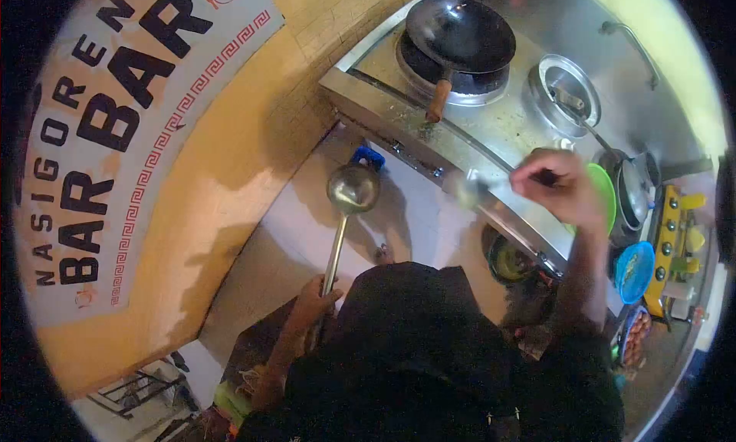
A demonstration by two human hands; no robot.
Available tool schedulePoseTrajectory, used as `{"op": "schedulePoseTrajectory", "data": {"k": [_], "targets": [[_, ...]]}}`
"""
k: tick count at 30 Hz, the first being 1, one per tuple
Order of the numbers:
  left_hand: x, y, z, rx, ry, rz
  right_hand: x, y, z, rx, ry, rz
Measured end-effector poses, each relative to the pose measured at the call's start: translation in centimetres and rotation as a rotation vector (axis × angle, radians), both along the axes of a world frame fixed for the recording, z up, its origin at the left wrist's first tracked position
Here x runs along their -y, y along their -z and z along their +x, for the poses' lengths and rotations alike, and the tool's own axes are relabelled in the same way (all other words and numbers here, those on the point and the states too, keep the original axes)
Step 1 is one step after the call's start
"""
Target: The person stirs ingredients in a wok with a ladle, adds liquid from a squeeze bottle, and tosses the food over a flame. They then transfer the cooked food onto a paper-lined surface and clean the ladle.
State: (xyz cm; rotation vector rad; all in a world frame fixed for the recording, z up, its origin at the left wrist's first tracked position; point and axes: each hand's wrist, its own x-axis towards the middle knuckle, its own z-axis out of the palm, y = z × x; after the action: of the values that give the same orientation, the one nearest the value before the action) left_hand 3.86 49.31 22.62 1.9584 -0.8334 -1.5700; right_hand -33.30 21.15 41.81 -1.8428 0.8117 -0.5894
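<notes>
My left hand, low and left of centre, is closed round the handle of a long metal ladle. The ladle points upward, its round bowl over the floor in front of the stove. My right hand is raised over the stove's front edge, with its fingers curled in. What they hold, if anything, I cannot make out. Just left of those fingers is a small pale blur, too smeared to name. A bright green bowl is partly hidden behind my right hand and wrist.
A dark wok with a wooden handle sits on the steel stove. Right of it stands a round metal pot with a utensil inside. Farther right are a pan, a blue basket and a yellow rack. A lettered banner covers the left wall.
</notes>
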Motion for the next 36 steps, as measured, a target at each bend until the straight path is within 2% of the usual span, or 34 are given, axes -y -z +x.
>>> {"op": "schedulePoseTrajectory", "data": {"k": [2,4,5,6,7,12,15,17,18,19,21,22,23,25,27,28,29,30,31,32,35,36], "targets": [[1.3,0.0,0.7,0.072,0.032,-0.003,0.9,10.5,-2.8,-0.133,0.247,-0.037],[2.3,1.0,1.0,0.143,0.063,-0.070,0.8,19.3,-6.0,-0.458,0.441,0.003],[3.5,0.3,0.7,0.155,0.052,-0.076,0.9,23.8,-7.6,-0.491,0.455,-0.234],[4.9,-1.0,0.1,0.170,0.037,-0.083,1.0,27.8,-9.1,-0.361,0.497,-0.230],[6.1,-1.7,-0.5,0.186,0.019,-0.090,0.8,29.6,-9.8,-0.447,0.548,-0.232],[11.3,-2.4,-3.2,0.185,-0.146,-0.199,1.9,31.7,-11.9,-0.511,0.577,-0.523],[17.2,-5.7,-6.7,0.231,-0.125,-0.331,1.8,32.2,-12.1,-0.468,0.614,-0.535],[21.8,-6.8,-9.0,0.246,-0.066,-0.453,2.1,27.2,-9.5,-0.315,0.697,-0.319],[24.6,-6.9,-10.4,0.239,-0.019,-0.524,2.2,26.9,-8.9,-0.092,0.572,-0.103],[27.7,-8.0,-12.8,0.183,0.021,-0.597,2.4,22.1,-7.8,-0.109,0.426,0.190],[33.8,-9.9,-19.3,-0.018,0.086,-0.738,1.7,14.0,-6.5,0.167,0.188,0.370],[36.5,-10.4,-22.9,-0.155,0.106,-0.804,1.3,14.2,-5.8,0.354,0.162,0.234],[38.5,-11.2,-27.7,-0.229,0.062,-0.836,1.7,13.4,-6.3,0.415,0.276,0.299],[40.7,-12.6,-36.2,-0.459,0.229,-0.983,2.7,10.7,-8.9,0.501,0.483,0.343],[40.8,-13.3,-43.3,-0.594,0.363,-0.943,2.5,10.3,-14.2,0.462,0.747,0.229],[39.8,-11.3,-45.5,-0.578,0.446,-0.896,1.7,10.6,-17.6,0.400,0.895,0.168],[39.6,-8.2,-47.3,-0.457,0.643,-0.891,0.4,11.1,-21.3,0.310,1.038,0.100],[39.0,-5.6,-48.0,-0.273,0.824,-0.681,-1.4,12.0,-25.2,0.209,1.170,0.020],[37.8,-3.7,-49.0,0.041,0.913,-0.438,-3.1,14.0,-29.4,0.063,1.246,-0.279],[37.1,0.1,-49.2,0.144,0.972,-0.359,-5.9,14.1,-32.6,-0.076,1.353,-0.165],[38.8,6.5,-50.2,0.094,1.080,0.085,-12.8,13.2,-37.1,-0.478,1.523,0.199],[38.9,7.4,-50.4,0.172,1.058,-0.075,-14.8,14.0,-38.2,-0.505,1.489,0.133]]}}
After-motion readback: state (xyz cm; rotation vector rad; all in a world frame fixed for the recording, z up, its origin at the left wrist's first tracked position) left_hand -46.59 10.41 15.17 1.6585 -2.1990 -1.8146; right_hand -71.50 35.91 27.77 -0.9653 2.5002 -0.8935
